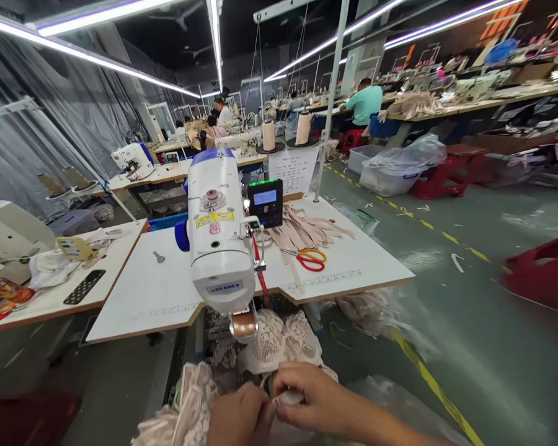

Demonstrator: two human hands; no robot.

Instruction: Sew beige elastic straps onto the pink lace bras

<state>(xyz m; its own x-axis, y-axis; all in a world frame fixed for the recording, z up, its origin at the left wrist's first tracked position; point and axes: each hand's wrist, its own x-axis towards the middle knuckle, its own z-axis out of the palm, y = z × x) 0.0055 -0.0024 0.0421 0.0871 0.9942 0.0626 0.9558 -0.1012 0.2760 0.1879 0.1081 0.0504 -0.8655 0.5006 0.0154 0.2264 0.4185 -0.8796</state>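
A beige lace bra (281, 344) hangs just below the sewing machine head, its two moulded cups facing up. My left hand (242, 412) is closed, fingertips pinched on the bra's pale edge; what lies under its fingers is mostly hidden. Close beside it, my right hand (309, 393) pinches pale fabric of the same bra between thumb and fingers. The fingertips of both hands nearly meet. Above them stands a white and blue sewing machine (221, 248), its front end over the bra. A pile of beige lace pieces (186, 402) lies left of my left hand.
On the white sewing table (353, 272) lie scissors (311, 259) with red and orange handles and a heap of beige straps (307, 229). A control panel (266, 201) stands behind. A phone (84, 287) rests on the left table. Red stools (451, 170) and plastic bins stand at right.
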